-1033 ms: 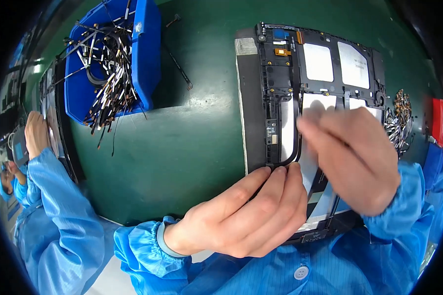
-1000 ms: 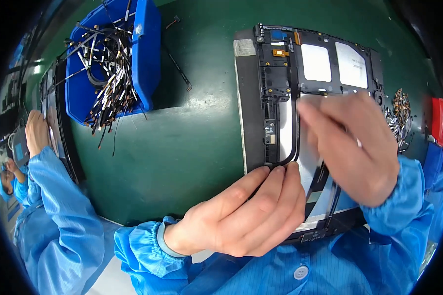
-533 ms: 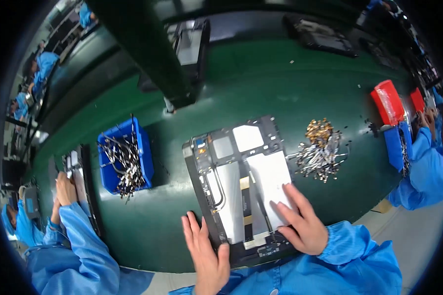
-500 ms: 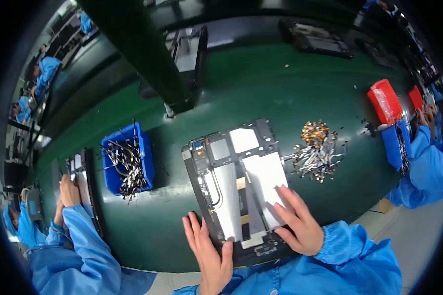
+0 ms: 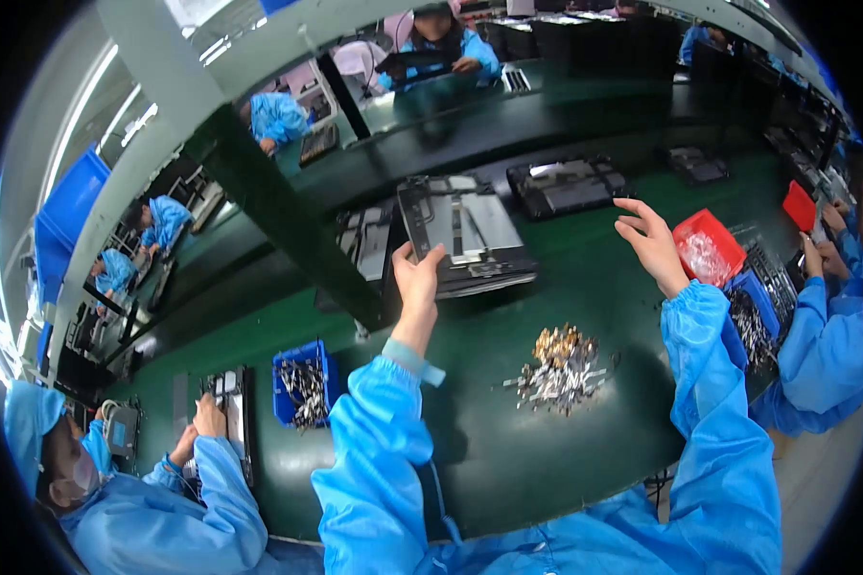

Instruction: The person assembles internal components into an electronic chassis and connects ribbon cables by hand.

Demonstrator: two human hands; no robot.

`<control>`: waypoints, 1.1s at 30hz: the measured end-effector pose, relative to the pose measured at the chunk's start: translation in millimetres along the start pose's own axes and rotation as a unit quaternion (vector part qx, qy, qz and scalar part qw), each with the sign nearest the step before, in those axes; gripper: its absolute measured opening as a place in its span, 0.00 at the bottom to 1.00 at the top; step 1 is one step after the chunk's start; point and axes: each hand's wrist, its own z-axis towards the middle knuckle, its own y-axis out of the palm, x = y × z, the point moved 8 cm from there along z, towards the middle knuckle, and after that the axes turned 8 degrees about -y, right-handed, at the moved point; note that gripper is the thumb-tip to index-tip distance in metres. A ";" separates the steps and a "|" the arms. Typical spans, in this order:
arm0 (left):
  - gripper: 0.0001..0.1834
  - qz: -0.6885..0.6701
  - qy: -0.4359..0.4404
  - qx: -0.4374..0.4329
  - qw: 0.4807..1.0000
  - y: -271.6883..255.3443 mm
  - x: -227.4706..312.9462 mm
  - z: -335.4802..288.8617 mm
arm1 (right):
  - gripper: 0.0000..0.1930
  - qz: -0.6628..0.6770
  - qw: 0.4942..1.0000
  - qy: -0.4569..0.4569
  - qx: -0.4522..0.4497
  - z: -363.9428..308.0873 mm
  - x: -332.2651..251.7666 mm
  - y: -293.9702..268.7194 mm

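My left hand (image 5: 418, 286) reaches out to the far side of the green bench, with thumb and fingers closed on the near left corner of an opened tablet (image 5: 494, 228). Pale battery panels and a dark strip show inside the tablet, and under it lies what looks like a stack of similar flat units. Off to the right, my right hand (image 5: 654, 247) hangs in the air with fingers apart, holding nothing. Between my forearms, on the bench, is a pile of small cable parts (image 5: 558, 374) with gold and silver ends.
A blue bin (image 5: 332, 379) of cables stands left; a red bin (image 5: 708, 247) and a blue bin (image 5: 756, 297) stand right. More tablets (image 5: 568, 185) lie along the far side. A dark green post (image 5: 288, 216) rises left of my left hand. Co-workers sit on both sides.
The tablet has gone from the bench in front of me to the far side, with my left hand on it. My right hand has left it and moved up and right. The view has tilted up.
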 end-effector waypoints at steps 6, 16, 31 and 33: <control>0.32 0.006 0.002 0.017 1.000 3.3 -41.3 109.4 | 0.23 -0.254 0.963 -0.026 0.092 71.2 130.5 -20.8; 0.36 0.010 0.005 -0.018 1.000 23.6 -61.9 143.3 | 0.38 -0.236 0.958 0.093 0.136 142.6 201.4 3.3; 0.38 0.353 0.196 0.001 0.915 96.5 0.6 80.5 | 0.18 -0.031 0.980 -0.168 0.103 141.9 -95.0 -152.1; 0.39 0.179 0.074 -0.240 0.951 114.7 29.0 15.4 | 0.18 0.066 0.984 -0.158 0.048 94.1 -142.7 -119.0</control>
